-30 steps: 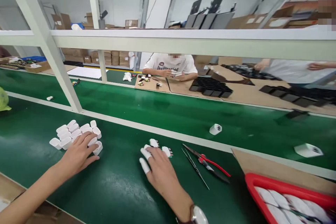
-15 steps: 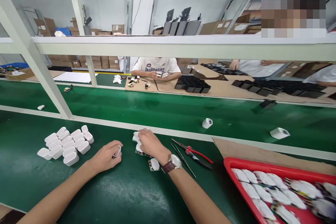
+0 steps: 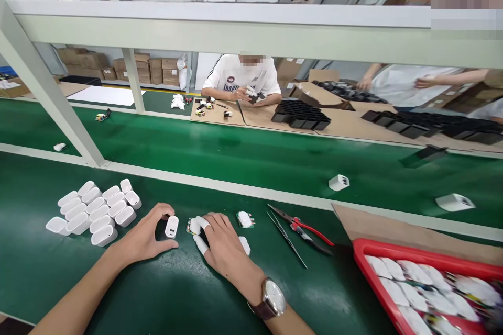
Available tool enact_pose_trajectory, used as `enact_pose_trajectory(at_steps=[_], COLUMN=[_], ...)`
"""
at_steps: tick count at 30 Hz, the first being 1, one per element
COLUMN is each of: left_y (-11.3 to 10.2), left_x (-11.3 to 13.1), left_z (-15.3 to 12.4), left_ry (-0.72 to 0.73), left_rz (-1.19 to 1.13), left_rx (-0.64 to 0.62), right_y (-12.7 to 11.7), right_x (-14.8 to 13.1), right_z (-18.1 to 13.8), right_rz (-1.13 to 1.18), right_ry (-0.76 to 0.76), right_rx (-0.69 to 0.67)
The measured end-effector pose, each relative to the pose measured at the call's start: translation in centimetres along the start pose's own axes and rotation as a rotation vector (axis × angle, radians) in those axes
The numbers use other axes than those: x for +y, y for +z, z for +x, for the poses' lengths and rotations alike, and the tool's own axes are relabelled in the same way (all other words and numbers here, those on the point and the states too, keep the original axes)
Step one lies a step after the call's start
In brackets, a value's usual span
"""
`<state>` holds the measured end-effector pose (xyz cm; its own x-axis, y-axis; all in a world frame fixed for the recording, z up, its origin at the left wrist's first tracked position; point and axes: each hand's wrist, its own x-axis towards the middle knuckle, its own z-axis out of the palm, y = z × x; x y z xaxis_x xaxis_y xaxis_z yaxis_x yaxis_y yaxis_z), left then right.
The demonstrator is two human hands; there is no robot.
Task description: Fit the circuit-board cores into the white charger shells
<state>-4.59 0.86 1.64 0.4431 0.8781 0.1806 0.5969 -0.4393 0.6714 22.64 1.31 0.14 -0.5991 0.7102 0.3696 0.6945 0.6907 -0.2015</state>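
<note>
My left hand (image 3: 143,238) rests on the green mat and pinches a small white charger shell (image 3: 172,226) upright between thumb and fingers. My right hand (image 3: 222,246), with white finger cots and a wristwatch, lies over small circuit-board parts (image 3: 193,226), its fingertips closed on one of them. Another white-capped board part (image 3: 244,219) lies just right of that hand. A cluster of several empty white shells (image 3: 94,210) stands to the left of my left hand.
Red-handled cutters (image 3: 306,228) and tweezers (image 3: 286,238) lie right of my hands. A red tray (image 3: 367,251) of bagged parts sits at lower right on cardboard. Two white chargers (image 3: 338,182) ride the belt beyond the rail. Other people work across the belt.
My left hand has stood the white shell upright on the mat and slid slightly left. My right hand has drawn back toward me over the board parts. The view has tilted down.
</note>
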Motion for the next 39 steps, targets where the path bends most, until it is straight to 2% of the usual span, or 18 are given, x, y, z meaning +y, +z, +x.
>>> enact_pose_trajectory(at_steps=[4,8,13,17,19,22,24,26,29,34,39], left_y=[0.3,1.6,2.7,2.2,1.5,0.4,0.2,0.5,1.5,2.2,2.1], left_x=[-0.7,-0.8,0.0,0.2,0.3,0.8,1.3,1.7,1.8,1.3,1.1], left_z=[-0.2,-0.4,-0.3,-0.1,0.0,0.2,0.3,0.5,0.6,0.5,0.4], left_ry=[-0.064,-0.024,0.069,-0.01,-0.035,0.005,0.026,0.003,-0.011,0.155,0.206], left_rz=[-0.016,-0.044,-0.018,0.078,0.049,-0.082,-0.151,-0.171,-0.121,-0.001,0.079], left_rx=[-0.042,-0.021,0.06,0.084,0.037,-0.088,-0.188,-0.225,-0.109,0.105,0.12], right_y=[0.1,-0.9,-1.5,-1.7,-1.7,-1.7,-1.7,-1.9,-2.1,-1.9,-1.6], right_x=[-0.1,-1.2,-2.1,-1.8,-1.6,-1.6,-1.7,-1.9,-2.5,-3.1,-3.0], right_z=[-0.3,-0.3,-0.6,-0.8,-0.8,-0.8,-0.8,-0.7,-0.7,-0.9,-1.2], right_rz=[0.094,0.234,0.214,0.23,0.239,0.252,0.267,0.282,0.312,0.279,0.218], right_ry=[-0.029,-0.018,-0.069,-0.034,-0.023,-0.018,-0.013,-0.006,-0.007,-0.027,-0.057], right_rx=[0.125,0.282,0.344,0.368,0.373,0.372,0.373,0.375,0.374,0.335,0.311])
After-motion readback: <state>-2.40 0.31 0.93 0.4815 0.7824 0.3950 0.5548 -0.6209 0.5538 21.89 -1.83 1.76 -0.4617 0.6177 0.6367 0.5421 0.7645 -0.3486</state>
